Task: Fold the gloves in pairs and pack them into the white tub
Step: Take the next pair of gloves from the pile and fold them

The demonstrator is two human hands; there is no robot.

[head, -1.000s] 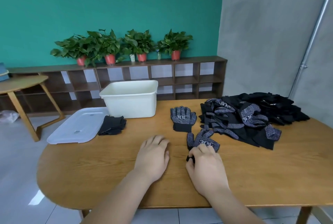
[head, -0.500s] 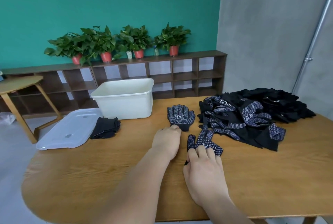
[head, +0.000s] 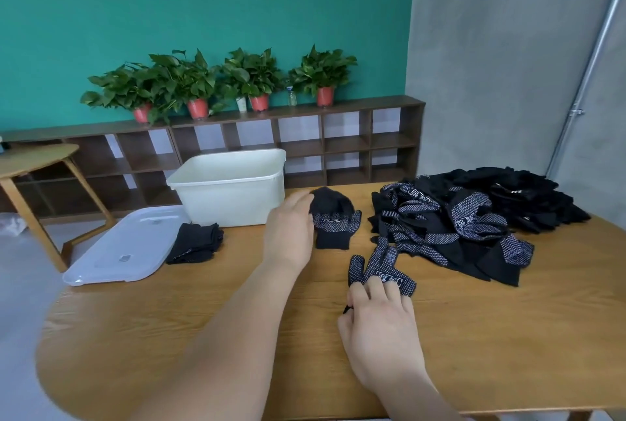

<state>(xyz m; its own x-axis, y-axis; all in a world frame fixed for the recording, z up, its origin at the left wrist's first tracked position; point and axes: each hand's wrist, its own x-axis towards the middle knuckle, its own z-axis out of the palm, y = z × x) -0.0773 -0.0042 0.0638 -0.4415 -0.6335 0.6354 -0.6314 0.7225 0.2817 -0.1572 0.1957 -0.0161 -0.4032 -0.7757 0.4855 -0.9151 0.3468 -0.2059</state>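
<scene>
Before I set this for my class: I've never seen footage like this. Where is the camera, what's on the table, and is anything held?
No machine here: these are a person's two bare hands, filmed by a camera worn on the head, looking forward and down. On the wooden table are a white tub, a clear lid, a small folded stack of gloves and a big loose heap of gloves. The left hand touches one dotted glove; the right hand pinches the nearer glove at its edge.
</scene>
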